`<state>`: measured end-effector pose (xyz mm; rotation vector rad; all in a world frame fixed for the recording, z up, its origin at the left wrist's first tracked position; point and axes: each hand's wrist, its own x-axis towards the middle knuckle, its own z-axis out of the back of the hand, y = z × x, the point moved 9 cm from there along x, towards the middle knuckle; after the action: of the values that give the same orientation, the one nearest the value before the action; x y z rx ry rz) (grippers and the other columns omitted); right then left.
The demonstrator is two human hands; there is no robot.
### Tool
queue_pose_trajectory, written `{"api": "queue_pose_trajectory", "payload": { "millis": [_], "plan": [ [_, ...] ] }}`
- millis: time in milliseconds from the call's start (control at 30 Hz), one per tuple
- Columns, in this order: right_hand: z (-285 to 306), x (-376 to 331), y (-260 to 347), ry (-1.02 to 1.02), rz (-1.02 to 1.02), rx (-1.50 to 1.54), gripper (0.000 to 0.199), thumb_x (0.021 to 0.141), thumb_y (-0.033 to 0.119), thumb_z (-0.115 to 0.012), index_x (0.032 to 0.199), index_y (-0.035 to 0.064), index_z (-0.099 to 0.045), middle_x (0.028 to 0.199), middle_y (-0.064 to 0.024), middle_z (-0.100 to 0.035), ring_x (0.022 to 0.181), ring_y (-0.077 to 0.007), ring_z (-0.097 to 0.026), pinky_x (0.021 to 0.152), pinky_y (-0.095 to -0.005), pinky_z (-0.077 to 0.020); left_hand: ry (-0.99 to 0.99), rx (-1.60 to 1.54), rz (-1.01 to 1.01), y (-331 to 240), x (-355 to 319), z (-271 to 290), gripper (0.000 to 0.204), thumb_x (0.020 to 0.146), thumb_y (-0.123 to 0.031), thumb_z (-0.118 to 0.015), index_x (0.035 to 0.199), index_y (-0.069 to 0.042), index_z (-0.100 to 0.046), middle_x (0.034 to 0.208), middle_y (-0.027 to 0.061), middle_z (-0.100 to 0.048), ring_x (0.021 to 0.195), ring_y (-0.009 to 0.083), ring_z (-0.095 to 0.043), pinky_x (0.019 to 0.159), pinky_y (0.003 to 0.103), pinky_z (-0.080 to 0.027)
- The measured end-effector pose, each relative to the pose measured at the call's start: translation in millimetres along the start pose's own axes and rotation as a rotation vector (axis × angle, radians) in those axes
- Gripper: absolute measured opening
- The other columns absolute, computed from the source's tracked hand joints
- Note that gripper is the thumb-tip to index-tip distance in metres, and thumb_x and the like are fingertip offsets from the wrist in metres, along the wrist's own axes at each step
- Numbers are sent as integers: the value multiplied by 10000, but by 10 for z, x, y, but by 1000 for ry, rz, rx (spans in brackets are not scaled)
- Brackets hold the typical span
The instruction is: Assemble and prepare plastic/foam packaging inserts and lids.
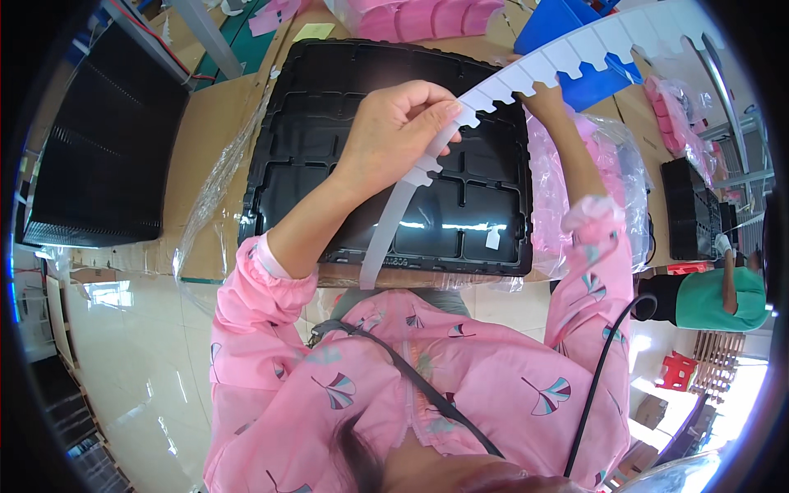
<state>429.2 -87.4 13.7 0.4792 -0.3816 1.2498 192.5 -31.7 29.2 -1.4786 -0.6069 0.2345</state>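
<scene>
My left hand (403, 135) is raised over the black plastic tray (329, 107), pinching a long white strip of labels (526, 76) between thumb and fingers. Notched tabs line the strip from that hand to the upper right. Below the hand, a mostly bare translucent tail (388, 234) hangs toward the tray's front edge. My right hand (544, 100) is by the tray's far right corner, behind the strip, which hides most of its fingers; whether it holds anything I cannot tell. A small white label (493, 237) lies on the tray's front right part.
Stacked black trays (103, 148) stand at left on brown cardboard (205, 156). A blue bin (559, 25) is at the far right. Pink packing in clear film (608, 164) lies right of the tray, with more pink pieces (427, 18) behind. A person in green (723, 300) is farther right.
</scene>
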Motion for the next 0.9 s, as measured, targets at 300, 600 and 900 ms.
{"api": "queue_pose_trajectory", "payload": {
  "millis": [300,600,900],
  "plan": [
    [1083,-1209,1425,-476,11,374,183,721,47,-694,893,11,-639,877,-98,-583,757,-208,-559,686,-276,-455,63,216,-110,-127,-66,-265,194,852,-190,-604,877,2,-619,703,28,-627,612,57,-554,563,197,-448],
    [959,-1392,1841,-476,54,393,278,599,37,-750,854,13,-644,956,-118,-558,850,-255,-521,708,-323,-429,6,544,-239,-220,-226,-383,205,824,-205,-620,866,-4,-619,660,63,-601,569,86,-501,534,239,-413],
    [1001,-1460,1917,-578,131,303,254,579,34,-740,815,31,-646,898,-76,-579,809,-247,-547,685,-324,-403,-45,487,-137,-153,-280,-356,252,843,-247,-593,867,3,-614,675,64,-595,586,93,-500,551,251,-412]
  ]
}}
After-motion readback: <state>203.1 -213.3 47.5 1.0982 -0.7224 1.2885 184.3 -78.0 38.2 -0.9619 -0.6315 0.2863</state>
